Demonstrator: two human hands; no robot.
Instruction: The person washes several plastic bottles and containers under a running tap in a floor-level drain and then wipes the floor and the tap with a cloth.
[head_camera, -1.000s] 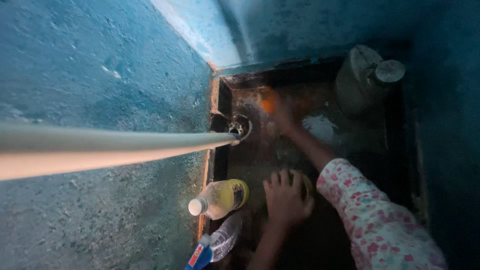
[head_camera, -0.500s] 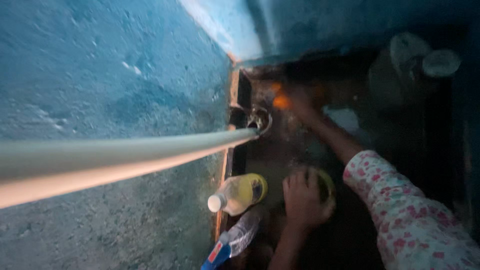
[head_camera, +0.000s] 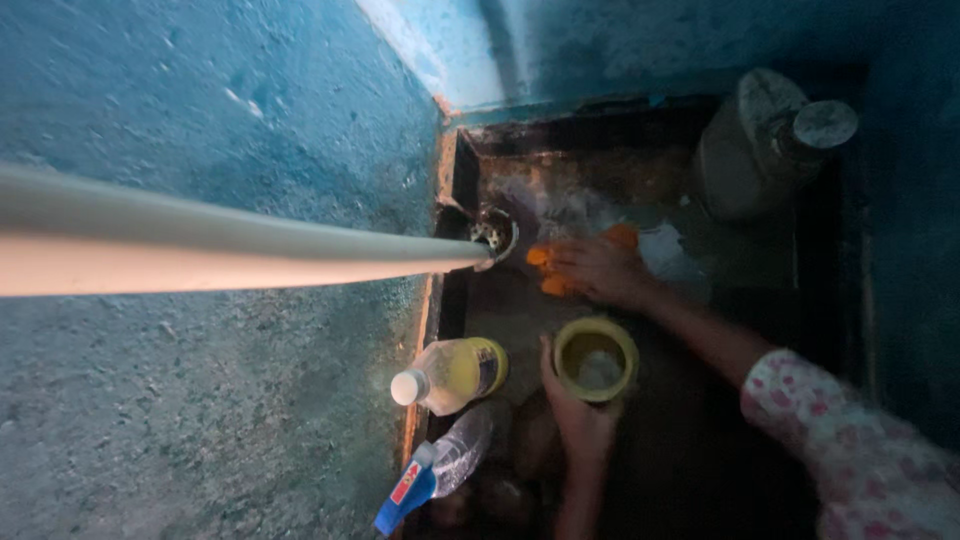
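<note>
In the head view I am watching the left hand (head_camera: 575, 405), low in the middle of the frame, wrapping its fingers around the side of a small round yellow-rimmed cup (head_camera: 596, 358) and holding it mouth-up, so I am now seeing straight down into its pale inside. Half a second back that hand was lying over the top of the cup and hiding the opening; now the rim is showing in full, so the cup has been turned or uncovered.

The right hand (head_camera: 600, 270), reaching in from the floral pink sleeve (head_camera: 850, 450) at lower right, is pressing an orange scrubbing cloth or sponge (head_camera: 545, 270) onto the wet brown floor of the sunken basin (head_camera: 640, 190) at frame centre. Its fingers are lying curled over the orange piece, partly closed, gripping it. Earlier the orange patch was sitting higher, nearer the basin's far wall; it is now lying lower and just beside the round metal drain (head_camera: 492, 232), so the wiping is working back toward me.

A grey pipe (head_camera: 220, 250) is crossing the left half of the frame. A yellow-labelled plastic bottle with white cap (head_camera: 450, 375) and a clear spray bottle with blue trigger (head_camera: 430, 480) are lying at lower centre-left. A grey metal canister (head_camera: 750, 150) is standing at upper right.
</note>
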